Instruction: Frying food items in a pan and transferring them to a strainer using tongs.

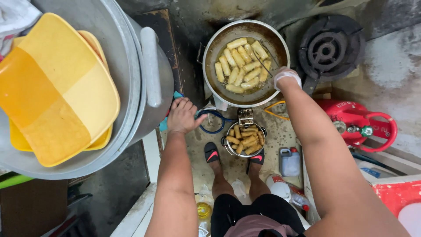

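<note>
both hands [183,116] [287,77] flank the wok's rim [209,44].

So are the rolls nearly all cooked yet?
Some look done: a small pot on the floor holds fried rolls. Another batch sits frying in the pan, where the gloved right hand holds a utensil. The left hand rests by the big pot.

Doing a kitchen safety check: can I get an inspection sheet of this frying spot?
Surface: stained floor.
Job's things: wok of frying rolls; strainer of fried rolls.
Clutter: bottles, jug, yellow trays on big pot.
Hands: right hand, gloved, holds thin tool at wok rim; left hand rests beside big pot.
Cables: blue hose.
Surroundings: spare burner, red gas cylinder.
</note>
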